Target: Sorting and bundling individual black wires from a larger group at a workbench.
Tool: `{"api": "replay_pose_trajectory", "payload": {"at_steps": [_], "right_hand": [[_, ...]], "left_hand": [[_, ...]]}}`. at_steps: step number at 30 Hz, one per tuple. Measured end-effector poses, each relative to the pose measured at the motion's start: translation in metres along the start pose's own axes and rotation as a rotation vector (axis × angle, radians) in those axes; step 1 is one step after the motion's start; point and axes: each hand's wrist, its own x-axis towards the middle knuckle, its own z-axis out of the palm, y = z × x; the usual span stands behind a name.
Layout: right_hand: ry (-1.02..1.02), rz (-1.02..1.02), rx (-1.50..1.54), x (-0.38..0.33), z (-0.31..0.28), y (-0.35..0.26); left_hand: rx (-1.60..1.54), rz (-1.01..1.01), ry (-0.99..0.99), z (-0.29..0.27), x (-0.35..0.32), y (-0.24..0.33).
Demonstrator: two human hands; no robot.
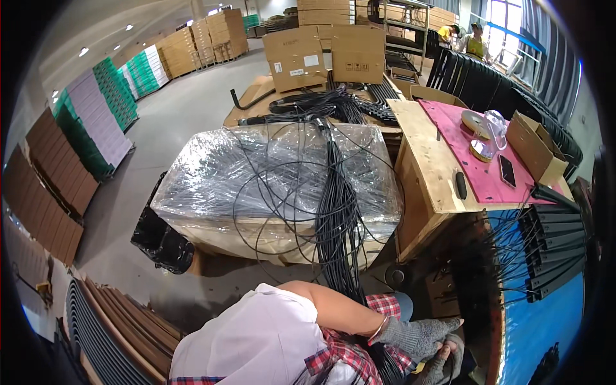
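A thick bundle of thin black cables runs from the far table, over a film-wrapped stack, and down into my lap. My left hand, in a grey fingerless glove, reaches across to the right of the bundle with its fingers drawn together. Against it is my right hand, also gloved, fingers curled. Whatever lies between the fingers is too small and hidden to name. Loose cable loops spread over the clear-wrapped stack in front of me.
At right, a wooden table with a pink sheet bears tape rolls, a phone and an open carton. Black bars with cables lie on a blue surface. Brown slats stand at lower left. Two people work far right.
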Motion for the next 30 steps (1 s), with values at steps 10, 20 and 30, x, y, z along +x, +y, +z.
{"api": "replay_pose_trajectory", "payload": {"at_steps": [10,20,30], "right_hand": [[-0.176,0.728,0.144,-0.016,-0.004,0.024],[0.024,0.413,0.469,-0.022,-0.006,0.019],[0.099,0.588,0.312,-0.029,-0.004,0.050]], "left_hand": [[0.725,0.125,-0.317,-0.025,-0.007,-0.006],[-0.399,-0.739,-0.502,-0.036,0.004,0.006],[0.704,-0.056,-0.475,-0.056,0.012,0.008]]}}
